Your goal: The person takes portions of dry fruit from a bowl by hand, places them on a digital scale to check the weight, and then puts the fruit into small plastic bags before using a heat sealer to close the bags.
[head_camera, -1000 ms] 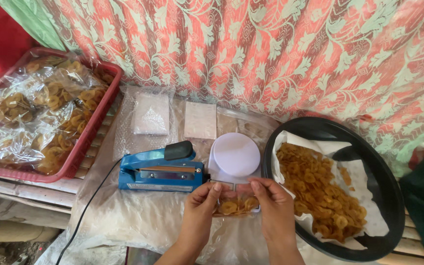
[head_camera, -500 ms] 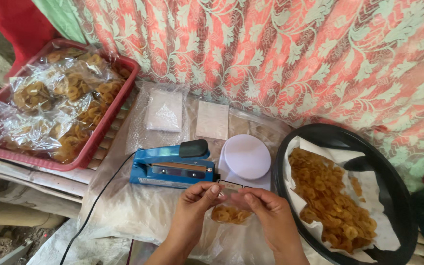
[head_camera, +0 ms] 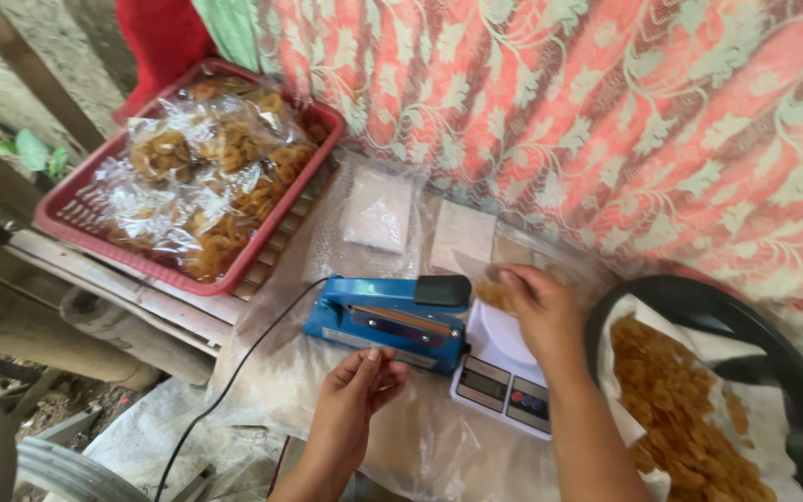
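My right hand (head_camera: 539, 311) grips a small clear bag of fried chips (head_camera: 494, 290) and holds it over the white kitchen scale (head_camera: 504, 367), just right of the blue heat sealer (head_camera: 388, 321). My left hand (head_camera: 360, 386) hovers below the sealer's front edge, fingers loosely curled with nothing in them. The sealer's black handle (head_camera: 442, 289) is close to the bag. A black cable (head_camera: 225, 390) runs from the sealer down to the left.
A red basket (head_camera: 132, 251) of sealed chip bags stands at the upper left on wooden slats. A black round tray (head_camera: 792, 372) lined with paper and piled with loose chips is at the right. Stacks of empty clear bags (head_camera: 378, 214) lie behind the sealer. Patterned cloth hangs behind.
Both hands held the bag in front of the scale before. Now my right hand alone has carried it up over the scale, and my left hand has let go. The view has shifted left.
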